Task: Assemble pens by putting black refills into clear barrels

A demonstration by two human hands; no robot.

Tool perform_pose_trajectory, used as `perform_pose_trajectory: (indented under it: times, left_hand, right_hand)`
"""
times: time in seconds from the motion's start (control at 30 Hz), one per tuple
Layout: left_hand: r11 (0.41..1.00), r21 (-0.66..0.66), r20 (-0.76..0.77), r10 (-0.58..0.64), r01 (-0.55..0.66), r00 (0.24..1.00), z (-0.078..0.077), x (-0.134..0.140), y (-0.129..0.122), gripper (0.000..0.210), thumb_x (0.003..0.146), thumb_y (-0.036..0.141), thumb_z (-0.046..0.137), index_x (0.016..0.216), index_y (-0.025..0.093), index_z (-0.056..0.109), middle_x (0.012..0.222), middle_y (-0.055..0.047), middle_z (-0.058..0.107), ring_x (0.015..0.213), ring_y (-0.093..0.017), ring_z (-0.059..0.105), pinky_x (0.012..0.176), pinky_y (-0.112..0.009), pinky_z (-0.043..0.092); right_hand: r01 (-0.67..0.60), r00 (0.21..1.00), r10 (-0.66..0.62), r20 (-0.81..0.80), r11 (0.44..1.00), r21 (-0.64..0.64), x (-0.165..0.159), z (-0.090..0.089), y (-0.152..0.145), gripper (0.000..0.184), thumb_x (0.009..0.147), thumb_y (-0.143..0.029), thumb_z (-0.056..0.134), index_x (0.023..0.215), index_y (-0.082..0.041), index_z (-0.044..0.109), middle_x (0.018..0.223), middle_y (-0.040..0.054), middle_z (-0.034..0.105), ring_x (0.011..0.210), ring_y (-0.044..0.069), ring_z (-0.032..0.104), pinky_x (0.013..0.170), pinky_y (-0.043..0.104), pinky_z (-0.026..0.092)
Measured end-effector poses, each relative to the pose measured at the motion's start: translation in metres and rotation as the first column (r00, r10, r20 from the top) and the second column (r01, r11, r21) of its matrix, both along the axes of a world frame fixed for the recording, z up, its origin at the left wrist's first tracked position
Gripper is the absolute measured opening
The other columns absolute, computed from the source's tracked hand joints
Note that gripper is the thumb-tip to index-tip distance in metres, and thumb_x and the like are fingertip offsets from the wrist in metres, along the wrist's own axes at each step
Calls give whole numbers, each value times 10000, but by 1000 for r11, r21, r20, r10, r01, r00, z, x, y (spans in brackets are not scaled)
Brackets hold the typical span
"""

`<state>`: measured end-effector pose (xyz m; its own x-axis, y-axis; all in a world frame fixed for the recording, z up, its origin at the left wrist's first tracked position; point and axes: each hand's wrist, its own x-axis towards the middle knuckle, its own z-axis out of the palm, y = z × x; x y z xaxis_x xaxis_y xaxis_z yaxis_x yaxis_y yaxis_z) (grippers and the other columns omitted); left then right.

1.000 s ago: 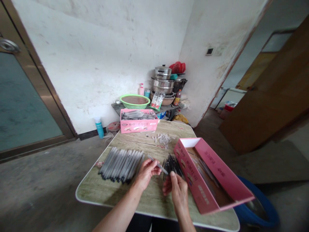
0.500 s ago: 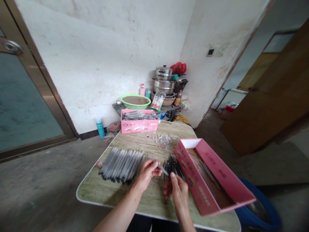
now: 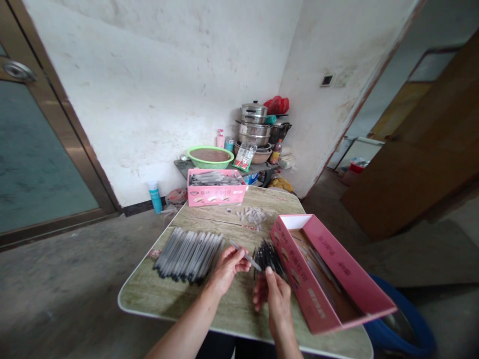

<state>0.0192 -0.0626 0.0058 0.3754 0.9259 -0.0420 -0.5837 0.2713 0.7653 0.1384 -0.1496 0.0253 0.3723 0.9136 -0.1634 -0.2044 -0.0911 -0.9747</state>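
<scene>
My left hand (image 3: 230, 268) pinches a slim grey translucent pen barrel (image 3: 245, 255) between thumb and fingers, its far end slanting down to the right. Close by that end is my right hand (image 3: 275, 294), thumb and fingers drawn together; whatever they pinch is too small to make out. Just beyond the right hand lies a heap of thin black pen parts (image 3: 268, 254). To the left of my hands, a row of grey pens (image 3: 189, 254) lies side by side, their dark ends toward me.
An open pink box (image 3: 299, 279) with a few thin sticks inside stands on the right of the wood-patterned table (image 3: 149, 294). Another pink box (image 3: 217, 192), full of grey barrels, is at the back. Small whitish pieces (image 3: 252, 216) lie scattered between. A blue tub (image 3: 407, 319) sits beyond the right edge.
My right hand has shifted very slightly at the barrel's lower end. The left hand and the pen barrel stay nearly in place.
</scene>
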Motion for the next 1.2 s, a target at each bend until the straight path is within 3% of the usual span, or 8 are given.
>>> perform_pose_trajectory:
  times: [0.13,0.4,0.57,0.77,0.9,1.0,1.13,1.2]
  left_hand:
    - [1000,11,-1,-8,8,1000,1,0,-1,329,769,386,726,895,95,637,759,-75,690,614,-133,656,574,-229,540]
    - [1000,3,-9,-24,24,1000,1,0,-1,360,734,403,753,880,93,642,757,-83,695,606,-141,664,562,-228,534]
    - [1000,4,-13,-20,20,1000,2,0,-1,340,746,392,746,882,99,639,759,-76,694,607,-136,661,568,-228,536]
    - [998,36,-21,-54,55,998,3,1,-3,358,753,408,733,902,98,637,799,-101,699,638,-152,667,587,-242,543]
    - [995,70,-63,-68,72,996,-1,1,-3,348,769,416,711,900,103,632,769,-93,695,603,-144,654,564,-237,532]
    - [988,97,-124,-109,121,986,-2,1,-3,366,774,442,695,901,105,631,721,-87,686,583,-147,646,550,-236,520]
    - [969,116,-273,-182,220,945,5,5,6,396,781,496,651,918,125,648,758,-96,692,609,-176,654,569,-275,521]
    - [971,180,-416,-69,156,907,8,10,20,336,783,470,641,885,151,666,754,-80,691,621,-185,650,585,-286,510]
  right_hand:
    - [-34,998,28,53,994,101,5,0,-2,384,764,-537,680,744,-167,575,554,-9,615,423,133,570,370,212,448]
    - [-34,999,34,33,999,-18,2,-3,-2,523,811,-669,521,726,-157,589,466,-3,574,312,127,494,262,199,337]
    - [-34,998,29,60,996,78,3,-2,-2,448,789,-599,616,695,-163,569,513,-14,587,372,120,535,321,199,408]
    - [-8,1000,10,28,998,-68,2,-3,0,541,789,-694,519,680,-165,562,420,-21,540,259,105,445,221,174,280]
    - [-86,993,86,86,996,0,6,1,-3,499,780,-637,591,668,-151,583,486,2,587,323,105,503,269,175,351]
    - [-160,975,160,153,987,-10,12,-2,-8,492,777,-616,612,640,-144,583,443,-16,545,286,76,439,252,154,295]
    - [-22,980,21,199,1000,3,23,-15,-16,522,800,-652,554,721,-140,618,417,-33,508,268,68,398,255,153,253]
    - [75,973,-84,214,996,49,27,-22,-19,502,816,-635,553,725,-145,616,413,-44,481,290,68,394,280,159,270]
